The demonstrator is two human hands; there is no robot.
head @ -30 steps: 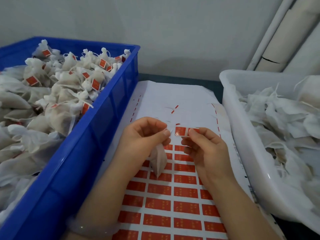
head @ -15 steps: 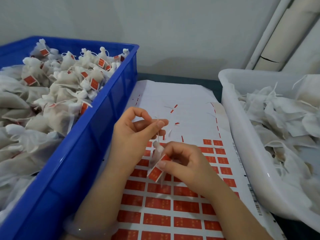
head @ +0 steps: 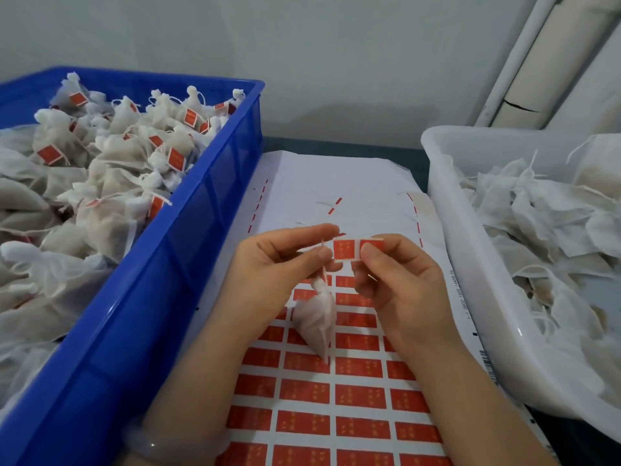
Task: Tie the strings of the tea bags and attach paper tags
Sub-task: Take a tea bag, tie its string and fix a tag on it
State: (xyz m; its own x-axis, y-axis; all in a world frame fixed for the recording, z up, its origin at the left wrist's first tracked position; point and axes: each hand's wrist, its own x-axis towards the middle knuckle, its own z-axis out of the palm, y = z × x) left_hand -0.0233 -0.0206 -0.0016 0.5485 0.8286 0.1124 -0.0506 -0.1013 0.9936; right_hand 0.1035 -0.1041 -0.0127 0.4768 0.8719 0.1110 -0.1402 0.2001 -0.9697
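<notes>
Two hands over tag sheet [head: 363, 398] — left hand [head: 282, 260] pinched string [head: 324, 276], tea bag [head: 317, 314] hanging beneath; right hand [head: 400, 284] pinched red paper tag [head: 357, 249], seemingly unfolded, just beside string top.

Left hand [head: 279, 260] and right hand [head: 400, 280] side by side, raised over the tag sheet [head: 363, 396], which lies flat beneath both. Tea bag [head: 317, 317] hangs under the left hand's fingertips, pinched by its string. Paper tag [head: 356, 248] bridges the two hands, one end under the right thumb. Left of the left hand: crate [head: 161, 264], tagged tea bags [head: 134, 156] heaped in it. Right of the right hand: tub [head: 470, 264], untagged bags [head: 544, 216] inside. Beyond the hands, the wall; pipes [head: 544, 62] behind the tub.
</notes>
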